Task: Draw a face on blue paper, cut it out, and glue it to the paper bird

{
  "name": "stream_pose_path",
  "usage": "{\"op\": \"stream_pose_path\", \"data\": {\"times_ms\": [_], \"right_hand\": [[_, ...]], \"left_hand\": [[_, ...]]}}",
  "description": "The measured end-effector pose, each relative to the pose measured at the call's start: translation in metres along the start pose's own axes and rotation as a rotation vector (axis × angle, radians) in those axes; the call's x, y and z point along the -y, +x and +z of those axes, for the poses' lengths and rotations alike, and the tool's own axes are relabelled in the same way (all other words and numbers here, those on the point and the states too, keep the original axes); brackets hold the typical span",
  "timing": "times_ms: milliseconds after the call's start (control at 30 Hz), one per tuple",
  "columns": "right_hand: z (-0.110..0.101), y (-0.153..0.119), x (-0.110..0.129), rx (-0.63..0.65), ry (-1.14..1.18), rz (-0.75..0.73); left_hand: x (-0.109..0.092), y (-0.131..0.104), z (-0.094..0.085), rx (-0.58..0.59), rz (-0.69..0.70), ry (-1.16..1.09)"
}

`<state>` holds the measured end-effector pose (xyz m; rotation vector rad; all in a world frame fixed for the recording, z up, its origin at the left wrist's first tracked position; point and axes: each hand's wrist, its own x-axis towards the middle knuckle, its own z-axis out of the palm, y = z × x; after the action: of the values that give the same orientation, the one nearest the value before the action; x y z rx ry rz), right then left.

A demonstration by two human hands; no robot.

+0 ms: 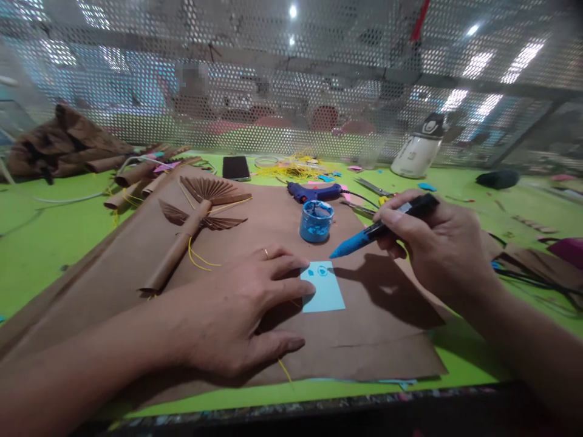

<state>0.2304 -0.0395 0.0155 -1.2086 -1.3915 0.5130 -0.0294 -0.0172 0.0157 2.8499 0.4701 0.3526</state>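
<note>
My left hand (246, 303) lies with its fingers spread, two fingertips resting on the left edge of a light blue sticky note (330, 297). Two small darker blue marks show near the note's top edge. A black marker (376, 229) with a blue-coated front end is gripped in my right hand (437, 243). Its tip hovers just above the note's upper edge. Behind the note stands a small open jar of blue paint (316, 224), smeared on the outside. Left of it lies a rolled brown paper figure (194, 227) with pleated fan wings and yellow string.
Brown paper (255, 212) covers much of the green table (45, 221). Beyond the jar are a blue glue gun (314, 192), scissors (371, 187), a phone (235, 168) and tangled yellow string (296, 165). A white bottle (418, 149) stands before the perforated metal screen (273, 73).
</note>
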Motion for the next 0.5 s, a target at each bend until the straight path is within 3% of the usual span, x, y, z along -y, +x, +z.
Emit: {"op": "stream_pose_path", "data": {"times_ms": [200,333,500], "right_hand": [[-0.003,0.016,0.005,-0.132,0.167,0.067],[0.001,0.034,0.009,-0.072,0.128,0.012],[0.020,0.055,0.006,0.025,0.025,-0.030]], "left_hand": [[-0.002,-0.003,0.001,0.008,-0.016,0.040],[-0.002,-0.005,0.003,-0.001,-0.019,0.047],[-0.004,-0.006,0.003,-0.015,-0.038,0.040]]}}
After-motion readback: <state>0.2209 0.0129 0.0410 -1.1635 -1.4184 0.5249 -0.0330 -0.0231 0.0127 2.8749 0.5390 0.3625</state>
